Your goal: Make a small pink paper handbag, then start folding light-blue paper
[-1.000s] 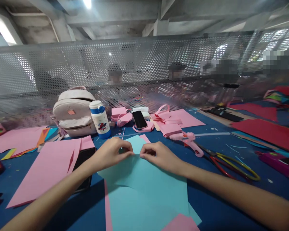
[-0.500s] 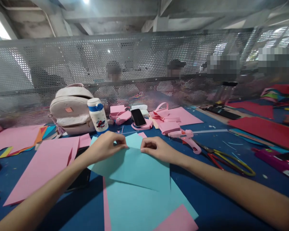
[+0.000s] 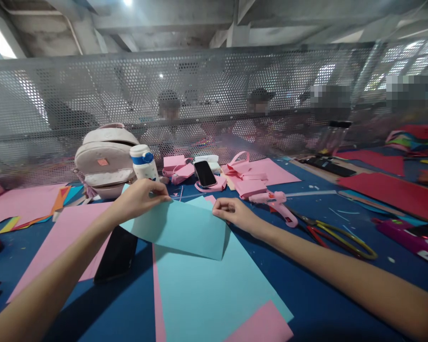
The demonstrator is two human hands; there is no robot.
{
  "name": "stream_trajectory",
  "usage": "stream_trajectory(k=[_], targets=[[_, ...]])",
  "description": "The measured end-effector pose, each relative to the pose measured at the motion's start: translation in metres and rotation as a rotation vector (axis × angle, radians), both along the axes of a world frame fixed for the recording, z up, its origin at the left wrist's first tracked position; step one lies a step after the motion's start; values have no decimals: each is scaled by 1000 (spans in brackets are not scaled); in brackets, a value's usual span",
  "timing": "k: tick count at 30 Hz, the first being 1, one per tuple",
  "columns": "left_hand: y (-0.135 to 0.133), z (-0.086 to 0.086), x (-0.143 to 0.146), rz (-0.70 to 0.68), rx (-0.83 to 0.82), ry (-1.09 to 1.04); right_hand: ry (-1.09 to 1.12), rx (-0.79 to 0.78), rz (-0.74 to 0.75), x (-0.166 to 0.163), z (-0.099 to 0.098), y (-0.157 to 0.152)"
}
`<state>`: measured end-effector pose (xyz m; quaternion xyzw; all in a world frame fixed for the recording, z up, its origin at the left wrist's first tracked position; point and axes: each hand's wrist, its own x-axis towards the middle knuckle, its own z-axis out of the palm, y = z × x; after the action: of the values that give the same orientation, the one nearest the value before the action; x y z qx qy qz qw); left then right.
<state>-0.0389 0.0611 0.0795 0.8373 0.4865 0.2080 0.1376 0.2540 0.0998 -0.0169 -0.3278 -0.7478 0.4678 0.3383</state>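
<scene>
My left hand [image 3: 139, 199] pinches the upper left edge of a light blue paper sheet [image 3: 180, 229] and holds it raised off the table. My right hand [image 3: 233, 212] is curled with its fingertips on the sheet's upper right corner. Under it lies a second, larger light blue sheet [image 3: 210, 294] on the dark blue table [image 3: 306, 294]. A black phone or tablet [image 3: 116, 254] lies just under my left forearm on a pink sheet [image 3: 62, 247].
A pale backpack [image 3: 105, 159], a white and blue bottle [image 3: 143, 164], a black phone [image 3: 204, 173] and pink paper pieces [image 3: 256, 178] lie beyond my hands. A pink glue gun [image 3: 276, 203] and scissors [image 3: 338, 235] lie right. Red sheets [image 3: 392, 190] sit far right. A perforated metal screen [image 3: 214, 95] backs the table, people behind it.
The top blue sheet has been lifted and drawn left; my left hand rose and moved left with it, uncovering the black device and the sheet beneath.
</scene>
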Motion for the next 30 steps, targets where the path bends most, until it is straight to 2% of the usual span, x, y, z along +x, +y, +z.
stream_trajectory(k=[11,30], targets=[[-1,9,-11,37,24,-25,65,-58,3,-1,2,-3],[-3,7,-8,41,49,-1,67,-83,2,-2,-5,-3]])
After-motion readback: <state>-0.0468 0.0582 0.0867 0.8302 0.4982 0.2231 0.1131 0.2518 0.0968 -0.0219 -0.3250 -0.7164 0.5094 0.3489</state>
